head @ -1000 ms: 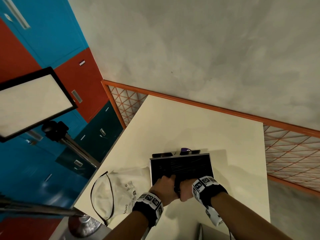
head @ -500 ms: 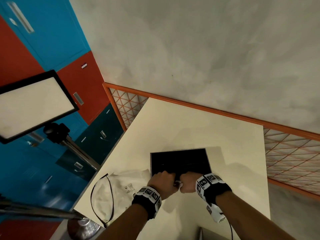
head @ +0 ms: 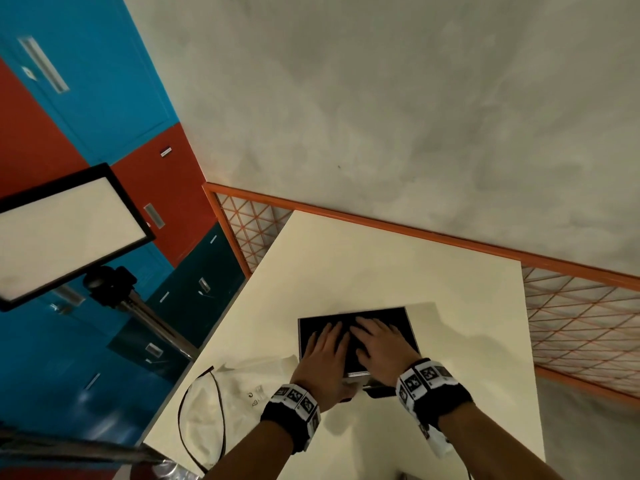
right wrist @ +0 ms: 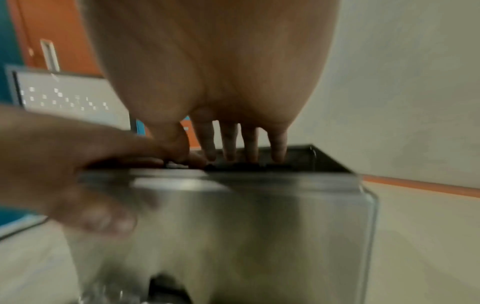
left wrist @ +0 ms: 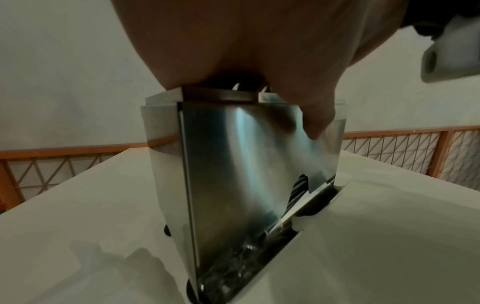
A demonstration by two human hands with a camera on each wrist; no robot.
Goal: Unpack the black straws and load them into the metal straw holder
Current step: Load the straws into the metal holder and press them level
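The metal straw holder (head: 356, 374) stands on the cream table (head: 346, 265), its open top dark with black straws (head: 311, 325). My left hand (head: 327, 344) and right hand (head: 375, 337) lie side by side on that top, fingers straight and spread, pressing on the straws. In the left wrist view the holder's steel side (left wrist: 233, 164) fills the middle, my left thumb (left wrist: 317, 123) hangs over its edge, and black straws (left wrist: 298, 189) show in the low slot. The right wrist view has my right fingers (right wrist: 228, 144) pointing down into the holder (right wrist: 259, 216).
A crumpled clear plastic bag (head: 225, 403) with a black cord lies on the table left of the holder. A light panel on a tripod (head: 65, 233) stands off the table's left edge. An orange mesh rail (head: 571, 327) runs behind and to the right.
Both hands were curled at the holder's near edge. They have since opened and moved forward, and they lie flat on top of the straws.
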